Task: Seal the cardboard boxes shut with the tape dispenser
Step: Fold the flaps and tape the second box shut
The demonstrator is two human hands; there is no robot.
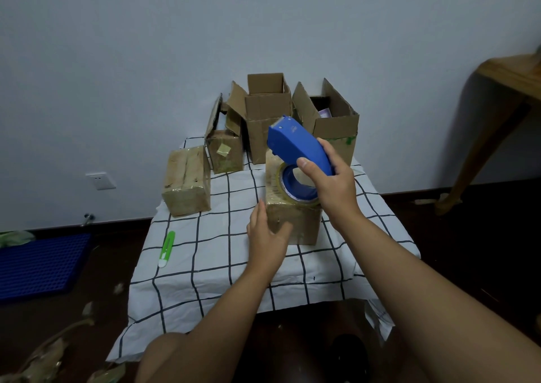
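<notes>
A taped cardboard box [301, 224] stands on the checked cloth [222, 259] in front of me. My right hand [333, 183] grips the handle of a blue tape dispenser [295, 144], which is raised above the box top with its roll of clear tape [298, 189] hanging over it. My left hand [266, 233] presses against the box's near left corner, thumb on the front face. Behind it stand open boxes with raised flaps: a tall one [265, 113] and a wide one [336, 128]. A small box [227, 151] and a taped box [187, 180] lie to the left.
A green and white utility knife [166, 249] lies on the cloth at the left. A blue grid mat [41, 265] and scraps of used tape [49, 353] lie on the dark floor at the left. A wooden table leg [491, 137] stands at the right.
</notes>
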